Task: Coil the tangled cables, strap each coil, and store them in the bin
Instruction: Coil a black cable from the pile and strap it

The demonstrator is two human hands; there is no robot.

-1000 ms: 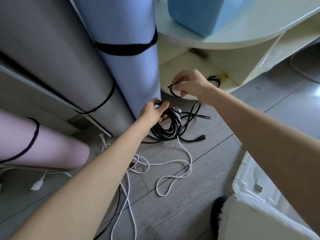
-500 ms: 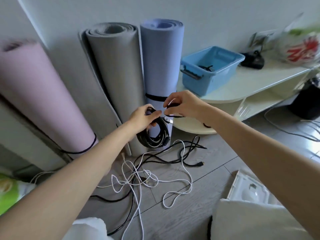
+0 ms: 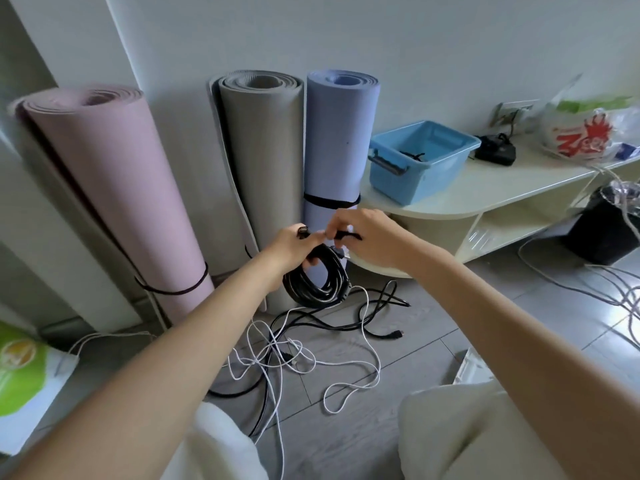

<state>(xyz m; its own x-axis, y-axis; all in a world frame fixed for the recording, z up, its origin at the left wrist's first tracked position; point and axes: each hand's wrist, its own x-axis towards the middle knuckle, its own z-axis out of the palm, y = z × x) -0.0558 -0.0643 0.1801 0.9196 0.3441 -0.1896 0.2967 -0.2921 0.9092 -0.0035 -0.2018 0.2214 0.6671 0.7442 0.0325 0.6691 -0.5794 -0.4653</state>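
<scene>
While the left hand (image 3: 294, 247) grips the black coil (image 3: 317, 278), the right hand (image 3: 360, 237) pinches a strap (image 3: 348, 235), best cinched snugly around every loop.

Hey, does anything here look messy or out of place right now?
Yes. White and black cables lie tangled on the floor in front of the rolled mats, not yet coiled. The left hand holds a black coil while the right hand pinches a strap. The bin sits on the shelf.

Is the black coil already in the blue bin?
No, the black coil hangs from the left hand above the floor, while the blue bin sits apart on the shelf top.
</scene>
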